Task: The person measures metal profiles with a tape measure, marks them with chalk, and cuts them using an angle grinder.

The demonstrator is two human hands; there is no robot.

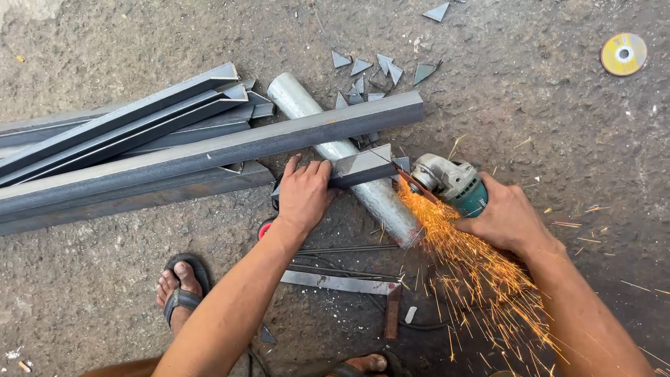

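Angle-iron piece (pixel 359 167) lies across the pipe (pixel 363 181), which props its end off the floor (pixel 558 126) so the grinder (pixel 450 183) can bite without hitting concrete. Left hand (pixel 303 195) presses it down just left of the pipe, fingers (pixel 317 171) curled over its edge. Right hand (pixel 506 220), right of the pipe, is wrapped tight around the grinder; sparks (pixel 474 272) fly toward the person.
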